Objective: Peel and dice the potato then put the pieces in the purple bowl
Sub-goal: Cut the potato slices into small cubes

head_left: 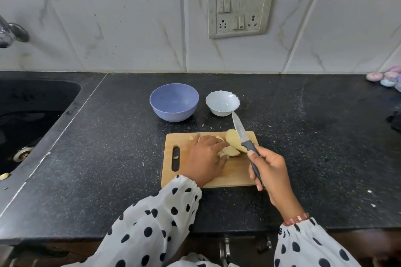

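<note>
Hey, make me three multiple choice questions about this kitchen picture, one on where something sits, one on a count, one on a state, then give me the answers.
1. Where is the purple bowl?
A. in the sink
B. on the counter beyond the cutting board
C. on the cutting board

2. How many bowls stand on the counter?
A. one
B. two
C. three

3. What does the right hand hold?
A. the knife
B. a peeler
C. nothing

Answers: 1 B, it stands behind the board, left of the white bowl. 2 B, purple and white only. 3 A, its fingers wrap the grey handle while the left hand steadies the potato pieces.
</note>
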The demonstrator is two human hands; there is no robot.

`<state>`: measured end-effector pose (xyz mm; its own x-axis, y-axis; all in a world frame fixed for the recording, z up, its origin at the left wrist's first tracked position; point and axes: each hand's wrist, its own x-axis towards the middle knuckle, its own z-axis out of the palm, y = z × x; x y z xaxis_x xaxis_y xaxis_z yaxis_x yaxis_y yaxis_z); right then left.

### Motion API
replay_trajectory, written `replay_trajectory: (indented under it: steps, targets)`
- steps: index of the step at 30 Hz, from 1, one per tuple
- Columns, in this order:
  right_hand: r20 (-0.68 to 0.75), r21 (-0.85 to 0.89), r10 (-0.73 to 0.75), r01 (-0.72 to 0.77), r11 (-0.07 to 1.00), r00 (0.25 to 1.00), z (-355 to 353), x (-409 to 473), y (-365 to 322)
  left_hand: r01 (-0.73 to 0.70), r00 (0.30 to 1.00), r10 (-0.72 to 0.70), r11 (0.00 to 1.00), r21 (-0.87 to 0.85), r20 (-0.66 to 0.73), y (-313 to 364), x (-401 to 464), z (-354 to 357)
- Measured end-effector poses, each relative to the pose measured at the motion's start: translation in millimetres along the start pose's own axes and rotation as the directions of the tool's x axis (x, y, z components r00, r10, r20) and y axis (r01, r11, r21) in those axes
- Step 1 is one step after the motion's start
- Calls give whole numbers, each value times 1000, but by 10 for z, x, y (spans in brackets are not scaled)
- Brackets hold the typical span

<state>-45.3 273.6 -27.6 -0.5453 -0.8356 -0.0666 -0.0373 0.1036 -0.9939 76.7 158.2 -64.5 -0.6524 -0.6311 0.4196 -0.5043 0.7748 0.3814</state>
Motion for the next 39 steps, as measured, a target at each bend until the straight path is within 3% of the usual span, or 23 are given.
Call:
replay_trajectory:
  steps: [7, 17, 24, 35, 39]
  targets:
    - [-66, -21, -1, -1, 1000, 998, -91, -29, 21, -123, 984, 98, 978, 169, 151, 185, 149, 91]
    - [-52, -32, -7, 6, 999, 999, -77, -38, 22, -161, 985, 143, 961, 224, 95, 197, 166, 145]
    - [-30, -28, -20, 19, 999, 999, -39, -53, 25, -199, 979, 202, 970, 140, -11, 124, 91, 167]
    - [15, -26, -44, 45, 999, 999, 31, -65, 41, -85, 989, 87, 996, 27, -117, 51, -26, 173]
    - [17, -28, -35, 35, 999, 999, 39, -60, 54, 4, 987, -22, 993, -114, -158, 46, -44, 150]
